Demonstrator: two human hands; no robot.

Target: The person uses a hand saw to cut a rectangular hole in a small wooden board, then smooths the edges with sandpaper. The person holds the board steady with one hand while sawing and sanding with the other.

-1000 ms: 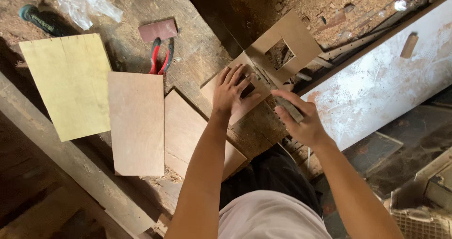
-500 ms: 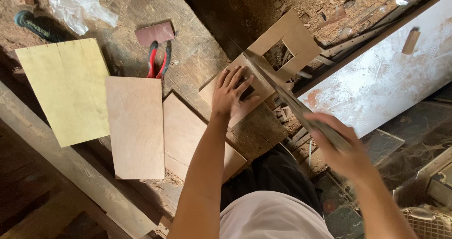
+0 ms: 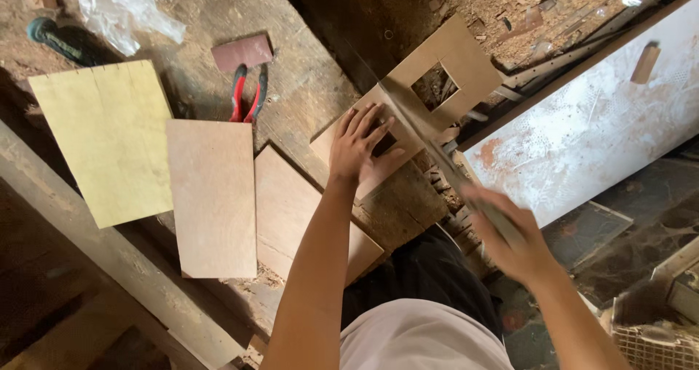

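Since a second ago the right hand (image 3: 510,239) has drawn the saw (image 3: 429,148) back toward lower right, grip closed on its handle (blurred), while the left hand (image 3: 360,144) presses flat, fingers spread, on the plywood piece (image 3: 437,71) at centre, so the cut continues.

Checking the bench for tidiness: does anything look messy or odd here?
Sawdust and wood scraps litter the bench edge beneath the saw. The board under the left hand overhangs the edge and has a square hole.
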